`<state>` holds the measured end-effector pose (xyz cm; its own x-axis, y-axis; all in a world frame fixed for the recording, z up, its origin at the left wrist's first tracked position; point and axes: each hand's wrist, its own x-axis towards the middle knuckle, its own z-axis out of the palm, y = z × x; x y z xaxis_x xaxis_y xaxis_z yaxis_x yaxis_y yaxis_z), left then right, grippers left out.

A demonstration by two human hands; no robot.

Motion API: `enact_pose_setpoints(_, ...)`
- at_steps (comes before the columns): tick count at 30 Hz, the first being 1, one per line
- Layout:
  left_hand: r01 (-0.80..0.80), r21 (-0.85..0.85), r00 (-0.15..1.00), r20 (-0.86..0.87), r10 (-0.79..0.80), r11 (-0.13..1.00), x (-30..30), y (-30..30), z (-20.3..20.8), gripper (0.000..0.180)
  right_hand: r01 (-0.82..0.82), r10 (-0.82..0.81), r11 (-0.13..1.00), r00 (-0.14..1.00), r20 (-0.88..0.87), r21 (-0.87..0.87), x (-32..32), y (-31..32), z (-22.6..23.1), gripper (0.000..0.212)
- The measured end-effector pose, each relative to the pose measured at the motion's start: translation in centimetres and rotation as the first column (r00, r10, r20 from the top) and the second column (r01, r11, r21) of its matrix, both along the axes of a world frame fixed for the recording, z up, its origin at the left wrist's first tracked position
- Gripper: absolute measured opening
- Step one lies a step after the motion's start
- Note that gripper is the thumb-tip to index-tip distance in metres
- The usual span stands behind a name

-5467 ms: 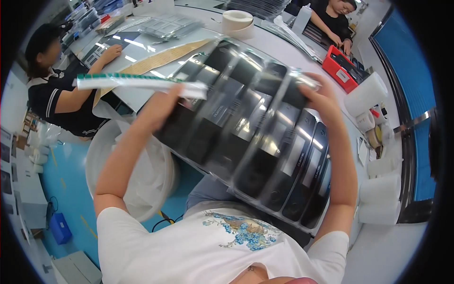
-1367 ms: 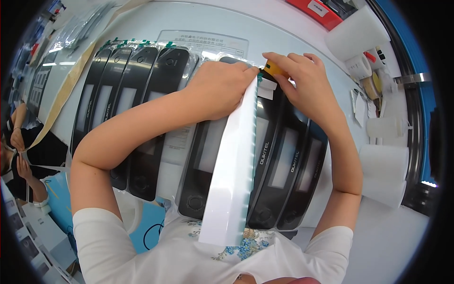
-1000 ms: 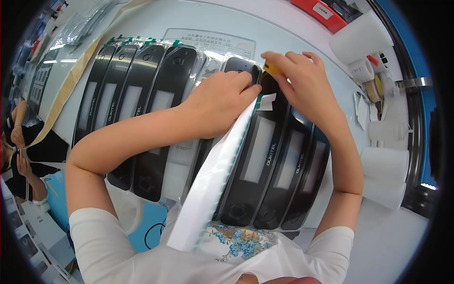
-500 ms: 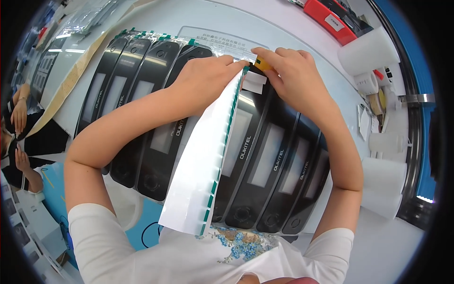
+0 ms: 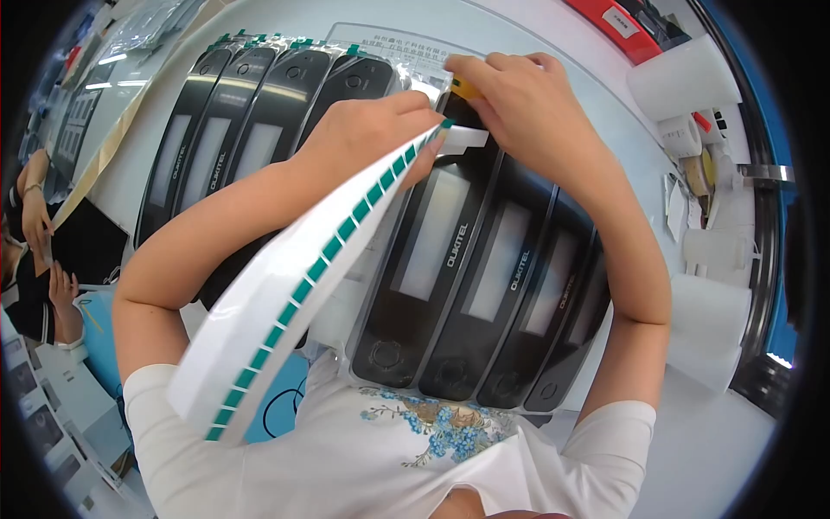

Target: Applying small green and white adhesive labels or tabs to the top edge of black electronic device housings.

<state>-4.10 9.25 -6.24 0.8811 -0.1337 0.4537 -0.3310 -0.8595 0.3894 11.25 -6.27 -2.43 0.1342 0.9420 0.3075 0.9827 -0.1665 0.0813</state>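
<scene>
The stiff, glossy white strip [image 5: 316,265], lined with green tabs, slants from the left hand [image 5: 372,143], which pinches its top; right of the strip, the right hand [image 5: 523,99] grips a small yellow piece [image 5: 465,87]; I'd press lightly, sparing the smooth, rounded black panels [image 5: 398,339] beneath the strip.

Your strip [image 5: 268,277] is showing smooth, glossy, paper-like white, its green tabs [image 5: 332,248] looking smooth too. On both sides of the strip, black panels [image 5: 411,324] are gleaming, smooth and glossy; beneath its lower end, your shirt [image 5: 337,458] is showing matt cloth.
</scene>
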Motion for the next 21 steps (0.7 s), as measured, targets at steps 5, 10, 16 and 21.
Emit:
enact_pose_setpoints(5,-0.204,-0.609,0.901,-0.423,-0.096,0.767,-1.1,0.6,1.7,0.031,0.021,-0.028,0.997,0.995,-0.094,-0.073,-0.3,-6.0,2.6,0.025)
enact_pose_setpoints(10,-0.148,-0.734,0.925,-0.34,-0.17,0.663,-0.5,0.2,1.3,0.041,0.556,-0.596,0.803,0.738,-0.318,-0.215,5.7,-19.0,3.2,0.04)
enact_pose_setpoints(16,-0.02,-0.826,0.905,-0.254,-0.341,0.564,1.6,-3.3,1.7,0.039,0.682,-0.823,0.553,0.36,-0.439,-0.478,7.1,-31.2,-0.7,0.037)
enact_pose_setpoints(21,0.132,-0.775,0.832,-0.252,-0.494,0.618,4.4,-8.2,2.3,0.041,0.506,-0.403,0.861,0.609,-0.683,-0.057,0.7,-22.4,3.2,0.032)
